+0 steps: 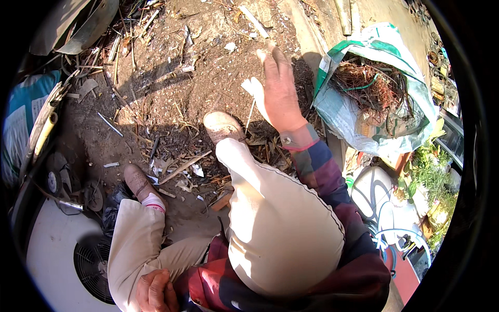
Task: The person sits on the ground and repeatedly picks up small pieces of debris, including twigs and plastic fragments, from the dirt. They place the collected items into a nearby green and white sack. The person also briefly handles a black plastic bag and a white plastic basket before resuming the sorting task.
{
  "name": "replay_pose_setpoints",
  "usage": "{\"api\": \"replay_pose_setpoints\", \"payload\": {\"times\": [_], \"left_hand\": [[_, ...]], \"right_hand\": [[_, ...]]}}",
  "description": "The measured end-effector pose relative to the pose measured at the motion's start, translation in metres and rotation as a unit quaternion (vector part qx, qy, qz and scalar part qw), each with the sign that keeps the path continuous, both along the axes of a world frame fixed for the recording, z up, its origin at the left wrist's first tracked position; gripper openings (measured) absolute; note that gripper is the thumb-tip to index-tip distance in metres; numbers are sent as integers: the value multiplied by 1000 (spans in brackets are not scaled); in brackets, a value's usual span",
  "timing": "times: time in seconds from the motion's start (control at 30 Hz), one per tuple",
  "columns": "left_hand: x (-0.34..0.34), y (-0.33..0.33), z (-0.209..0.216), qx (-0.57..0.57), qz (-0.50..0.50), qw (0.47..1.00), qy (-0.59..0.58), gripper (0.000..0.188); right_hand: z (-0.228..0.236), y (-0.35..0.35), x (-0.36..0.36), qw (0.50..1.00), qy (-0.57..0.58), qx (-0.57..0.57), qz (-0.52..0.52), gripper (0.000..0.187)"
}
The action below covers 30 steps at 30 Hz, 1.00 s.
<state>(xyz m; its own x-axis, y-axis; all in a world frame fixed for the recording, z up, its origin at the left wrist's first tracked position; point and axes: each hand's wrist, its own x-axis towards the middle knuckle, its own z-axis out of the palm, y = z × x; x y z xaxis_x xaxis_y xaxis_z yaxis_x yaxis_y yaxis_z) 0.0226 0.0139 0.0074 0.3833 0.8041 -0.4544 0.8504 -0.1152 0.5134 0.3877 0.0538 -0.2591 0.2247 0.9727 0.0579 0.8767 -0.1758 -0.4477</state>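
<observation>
Held the right hand [280, 96] out over the littered ground [192, 99], with its back toward the view, with the fingers extended and parted, and with nothing visible in them — though could not see the underside, and found the thumb and fingertips partly washed out by sunlight. Rested the left hand [156, 292] low at the edge of the view, against the clothing, with the fingers bent in; could not tell about anything tucked beneath them. Saw the white-and-green sack [338, 112] to the right of the right hand, near but apart from it, with its mouth gaping and a tangle of reddish, stringy material [371, 86] inside. Judged that much as done: a sizeable bundle already in the sack, with no sign of its source. Judged a good deal as left, going by the ground alone: saw a pale stick [254, 22] beyond the right fingertips, a wood strip [184, 167] between the shoes, a white scrap [197, 170] just beside it, a thin bluish stick [110, 125] farther left, and a brown wood piece [222, 201] close to the right trouser leg, amid dry leaves and chips. Saw no scrap in transfer between ground and sack — so judged the work only part complete. Could not see the bottom of the sack, hence could not gauge its fill.
</observation>
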Motion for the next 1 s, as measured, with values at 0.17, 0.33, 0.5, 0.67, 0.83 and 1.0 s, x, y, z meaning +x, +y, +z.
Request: {"api": "replay_pose_setpoints", "payload": {"times": [0.17, 0.33, 0.5, 0.67, 0.83, 1.0], "left_hand": [[-1, 9, -2, -21, 3, 1000, 20, 22], [-8, 14, -5, -30, 4, 999, 16, 22], [-21, 20, -10, -31, -7, 999, -9, 24], [-20, 25, -7, -47, -16, 999, -2, 26], [-28, 25, -9, -52, -22, 998, -9, 28], [-20, 24, -8, -37, -23, 999, -5, 29]], "right_hand": [[-110, 42, 51, 986, -10, 24, -162, 51], [-139, 54, 103, 952, -61, -83, -287, 59], [-144, 56, 104, 955, 57, -151, -248, 64], [-124, 22, 86, 958, 48, 62, -277, 56], [-133, 26, 89, 972, -8, -16, -234, 43], [-125, 41, 57, 990, -7, -15, -143, 43]]}}
